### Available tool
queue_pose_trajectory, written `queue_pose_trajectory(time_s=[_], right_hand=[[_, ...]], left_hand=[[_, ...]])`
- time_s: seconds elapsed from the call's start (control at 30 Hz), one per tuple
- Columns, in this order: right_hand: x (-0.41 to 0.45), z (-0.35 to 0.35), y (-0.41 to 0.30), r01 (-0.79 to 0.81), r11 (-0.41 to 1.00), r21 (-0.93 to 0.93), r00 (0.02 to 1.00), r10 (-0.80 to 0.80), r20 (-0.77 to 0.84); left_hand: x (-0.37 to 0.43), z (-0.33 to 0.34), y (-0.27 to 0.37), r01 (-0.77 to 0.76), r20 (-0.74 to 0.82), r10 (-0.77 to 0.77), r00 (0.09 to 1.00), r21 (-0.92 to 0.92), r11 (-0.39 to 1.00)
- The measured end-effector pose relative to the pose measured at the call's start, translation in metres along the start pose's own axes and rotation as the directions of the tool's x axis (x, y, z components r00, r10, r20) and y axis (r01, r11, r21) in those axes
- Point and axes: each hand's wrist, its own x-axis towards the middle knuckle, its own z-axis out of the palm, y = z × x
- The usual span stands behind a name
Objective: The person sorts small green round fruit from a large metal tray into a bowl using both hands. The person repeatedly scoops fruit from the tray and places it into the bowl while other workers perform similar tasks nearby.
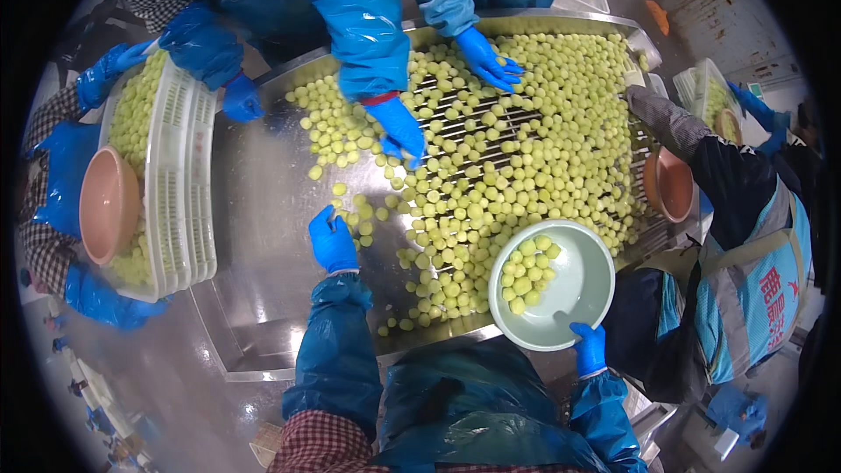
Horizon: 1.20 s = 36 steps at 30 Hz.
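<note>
My left hand (333, 240), in a blue glove, is over the steel sorting table (263, 210), beside a small group of round pale-green fruits (362, 216). Its fingers are bent; whether a fruit is between them is unclear. My right hand (589, 348), gloved the same way, grips the near rim of a pale green plastic basin (578, 276). Several fruits (525, 269) lie along the basin's left side. Beyond it, many more fruits (558, 138) cover the table and its slatted grate (483, 121).
Across the table a co-worker's gloved hands (403, 131) reach among the fruits. At left, a person holds stacked white crates (181, 177) with fruits and a pink basin (110, 205). At right, another person's gray sleeve (670, 121) is near a reddish-brown basin (669, 184).
</note>
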Motion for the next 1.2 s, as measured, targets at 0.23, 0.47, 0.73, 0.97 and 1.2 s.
queue_pose_trajectory(time_s=[0.23, 0.47, 0.73, 0.97, 1.2], right_hand=[[0.034, 0.049, -0.006, 0.013, 0.996, -0.083, 0.989, -0.001, 0.146], [0.044, 0.1, -0.003, -0.037, 0.999, -0.024, 0.976, 0.041, 0.215], [0.029, 0.107, 0.006, -0.005, 1.0, -0.013, 0.985, 0.008, 0.175], [0.035, 0.1, 0.015, -0.014, 0.996, -0.084, 0.992, 0.024, 0.123], [0.034, 0.1, 0.024, -0.027, 0.994, -0.104, 0.993, 0.038, 0.108]], left_hand=[[0.048, 0.032, -0.002, -0.243, 0.218, 0.204, 0.954, 0.17, 0.955], [0.035, 0.034, 0.017, -0.29, 0.52, 0.177, 0.836, 0.145, 0.946], [0.14, 0.04, -0.024, -0.448, 0.2, 0.403, 0.893, 0.316, 0.837], [0.138, 0.055, -0.008, -0.527, 0.256, 0.463, 0.848, 0.328, 0.784], [0.136, 0.074, -0.011, -0.562, 0.341, 0.491, 0.802, 0.149, 0.814]])
